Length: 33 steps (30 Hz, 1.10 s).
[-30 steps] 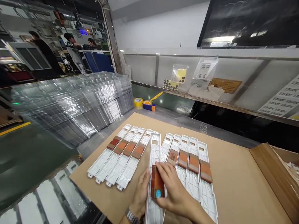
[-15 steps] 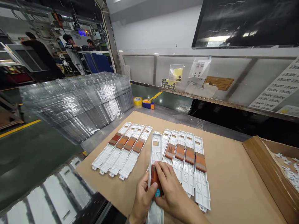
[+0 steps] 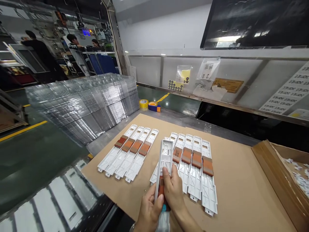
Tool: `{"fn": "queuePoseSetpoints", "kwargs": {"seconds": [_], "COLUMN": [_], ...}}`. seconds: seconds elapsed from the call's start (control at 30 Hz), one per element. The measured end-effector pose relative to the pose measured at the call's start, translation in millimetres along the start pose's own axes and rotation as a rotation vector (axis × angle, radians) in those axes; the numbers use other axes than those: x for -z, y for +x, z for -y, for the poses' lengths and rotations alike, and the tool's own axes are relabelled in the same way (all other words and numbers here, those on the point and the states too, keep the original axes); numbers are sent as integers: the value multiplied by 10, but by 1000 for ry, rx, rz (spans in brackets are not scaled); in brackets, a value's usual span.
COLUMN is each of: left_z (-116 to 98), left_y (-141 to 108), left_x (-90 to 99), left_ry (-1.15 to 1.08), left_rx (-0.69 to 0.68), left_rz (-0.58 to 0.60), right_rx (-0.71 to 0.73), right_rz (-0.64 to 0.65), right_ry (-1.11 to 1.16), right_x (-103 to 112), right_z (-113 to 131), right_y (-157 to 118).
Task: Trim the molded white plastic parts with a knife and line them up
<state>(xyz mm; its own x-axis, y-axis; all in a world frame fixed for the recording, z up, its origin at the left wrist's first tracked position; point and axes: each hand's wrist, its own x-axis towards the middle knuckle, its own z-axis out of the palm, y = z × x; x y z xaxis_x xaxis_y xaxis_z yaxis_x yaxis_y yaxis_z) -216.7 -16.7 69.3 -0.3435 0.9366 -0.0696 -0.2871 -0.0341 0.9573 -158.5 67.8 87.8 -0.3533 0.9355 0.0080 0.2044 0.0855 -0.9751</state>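
Note:
A white plastic strip [image 3: 166,154] is held up between both hands, its near end low in the view. My left hand [image 3: 150,207] grips its left edge, thumb near the reddish-brown block [image 3: 161,187] set in it. My right hand [image 3: 173,190] is wrapped round the right side, thumb resting on the strip above the block. Part of a teal sticker [image 3: 164,207] shows between the hands. To the left, several white strips with brown blocks [image 3: 135,146] lie side by side. More such strips [image 3: 197,159] lie to the right, some partly behind the held one.
Brown cardboard [image 3: 231,180] covers the table. An open box [image 3: 272,167] of small white parts stands at right. Yellow tape [image 3: 143,103] and a blue-orange dispenser [image 3: 154,106] sit at the back, beside stacked clear trays [image 3: 96,106]. White panels [image 3: 64,201] lie lower left. People are in the background.
The held strip has tilted and shifted slightly right. My right hand has turned more upright, its thumb now on the strip above the block, covering less of the strips at right.

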Motion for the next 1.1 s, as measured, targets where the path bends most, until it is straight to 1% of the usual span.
{"fn": "queuePoseSetpoints", "kwargs": {"seconds": [0.03,0.1,0.13,0.2,0.27,0.3,0.37,0.43,0.5,0.57,0.67,0.77,0.87,1.0,1.1], "left_z": [20,75,106,158,169,153,90,15,-31,-21,77,180,216,189,140], "left_y": [11,17,14,20,79,140,327,578,838,1055,1257,1343,1381,1398,1368], "left_x": [35,94,114,142,176,206,298,421,537,609,616,561,513,513,599], "left_ry": [97,343,471,685,859,929,1033,1102,1165,1226,1289,1325,1342,1332,1281], "left_rx": [35,109,118,66,-16,-38,-58,-82,-103,-122,-156,-184,-181,-182,-254], "left_rz": [-14,-80,-115,-128,-107,-101,-125,-159,-183,-196,-205,-220,-239,-257,-266], "right_rx": [-6,-22,-26,-20,4,21,64,121,198,291,394,447,531,679,802], "right_rz": [-25,-87,-117,-154,-146,-131,-97,-59,6,106,230,265,302,350,384], "right_ry": [-6,-21,-33,-68,-118,-149,-225,-318,-431,-560,-760,-924,-1009,-1028,-992], "right_x": [-6,-17,-29,-66,-110,-126,-134,-113,-91,-96,-162,-240,-277,-270,-202], "right_z": [-47,-147,-192,-258,-291,-297,-297,-295,-304,-333,-415,-509,-587,-720,-830], "right_y": [40,147,210,349,498,571,694,744,685,530,264,130,111,141,272]}}
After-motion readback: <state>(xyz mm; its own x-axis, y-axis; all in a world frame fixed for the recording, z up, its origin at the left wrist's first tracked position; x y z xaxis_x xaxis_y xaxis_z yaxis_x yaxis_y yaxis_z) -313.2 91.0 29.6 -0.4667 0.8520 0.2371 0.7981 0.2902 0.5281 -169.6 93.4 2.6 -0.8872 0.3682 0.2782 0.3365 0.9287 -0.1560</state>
